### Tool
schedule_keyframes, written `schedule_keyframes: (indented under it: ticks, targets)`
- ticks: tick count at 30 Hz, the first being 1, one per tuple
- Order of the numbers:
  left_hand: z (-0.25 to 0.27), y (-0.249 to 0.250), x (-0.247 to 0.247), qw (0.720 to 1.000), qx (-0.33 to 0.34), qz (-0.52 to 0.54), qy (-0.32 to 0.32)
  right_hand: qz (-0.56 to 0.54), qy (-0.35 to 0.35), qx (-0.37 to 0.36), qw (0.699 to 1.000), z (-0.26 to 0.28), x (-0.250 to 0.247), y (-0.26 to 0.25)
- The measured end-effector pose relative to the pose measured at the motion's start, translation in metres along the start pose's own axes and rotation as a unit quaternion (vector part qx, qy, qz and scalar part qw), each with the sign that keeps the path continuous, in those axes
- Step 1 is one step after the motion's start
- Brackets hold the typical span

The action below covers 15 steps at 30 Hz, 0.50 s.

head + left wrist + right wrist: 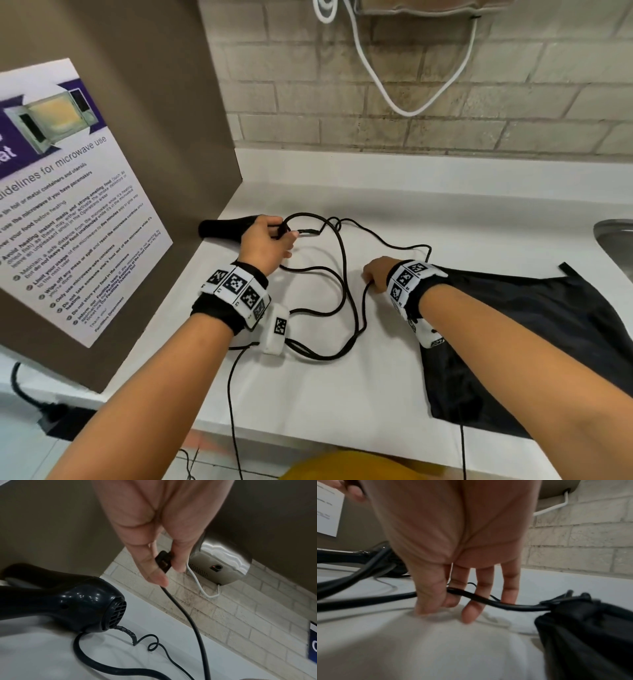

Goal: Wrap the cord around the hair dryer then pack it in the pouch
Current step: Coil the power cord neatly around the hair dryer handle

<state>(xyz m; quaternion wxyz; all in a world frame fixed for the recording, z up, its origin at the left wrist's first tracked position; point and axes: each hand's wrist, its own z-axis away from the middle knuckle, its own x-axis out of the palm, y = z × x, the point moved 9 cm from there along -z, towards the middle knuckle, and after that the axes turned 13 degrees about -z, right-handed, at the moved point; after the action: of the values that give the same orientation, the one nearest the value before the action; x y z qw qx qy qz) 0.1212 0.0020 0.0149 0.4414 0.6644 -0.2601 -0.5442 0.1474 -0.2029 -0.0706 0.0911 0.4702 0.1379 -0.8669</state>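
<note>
The black hair dryer (pixel 219 229) lies at the back left of the white counter (pixel 342 394), against the brown panel. Its black cord (pixel 322 358) sprawls in loose loops across the counter. My left hand (pixel 284 236) is beside the dryer and pinches a bend of the cord between thumb and fingers. In the left wrist view the dryer (pixel 68 601) sits below the hand (pixel 164 568), and the cord (pixel 187 616) hangs from the pinch. My right hand (pixel 368 277) is down on the counter, fingers curled round the cord (pixel 368 600). The black pouch (pixel 531 325) lies flat right of that hand (pixel 450 601).
A brown panel with a microwave guidelines poster (pixel 68 205) walls off the left. A brick wall (pixel 445 130) stands behind, with a metal hand dryer (pixel 221 563) and its white cable (pixel 411 111). A sink rim (pixel 613 229) shows at the far right.
</note>
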Motion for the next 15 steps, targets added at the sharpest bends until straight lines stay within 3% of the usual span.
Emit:
schedule_keyframes:
  ticks: [3,6,8,11,15]
  targets:
    - [-0.002,0.005,0.001,1.0,0.008,-0.025,0.005,-0.002,0.05,-0.026,0.998,0.007,-0.02,-0.005]
    - [-0.002,0.011,0.016,0.995,0.039,-0.09,-0.016,-0.04,0.224,-0.067,0.971,0.035,-0.068,-0.011]
    - [0.002,0.014,0.039,0.987,0.057,-0.131,-0.068,-0.088,0.296,-0.104,0.945,0.053,-0.091,-0.019]
    - [0.015,0.021,0.07,0.977,0.068,-0.129,-0.154,-0.163,0.326,-0.142,0.92,0.063,-0.108,-0.028]
    - [0.029,0.032,0.094,0.972,0.036,-0.026,-0.23,-0.174,0.312,-0.164,0.919,0.062,-0.102,-0.038]
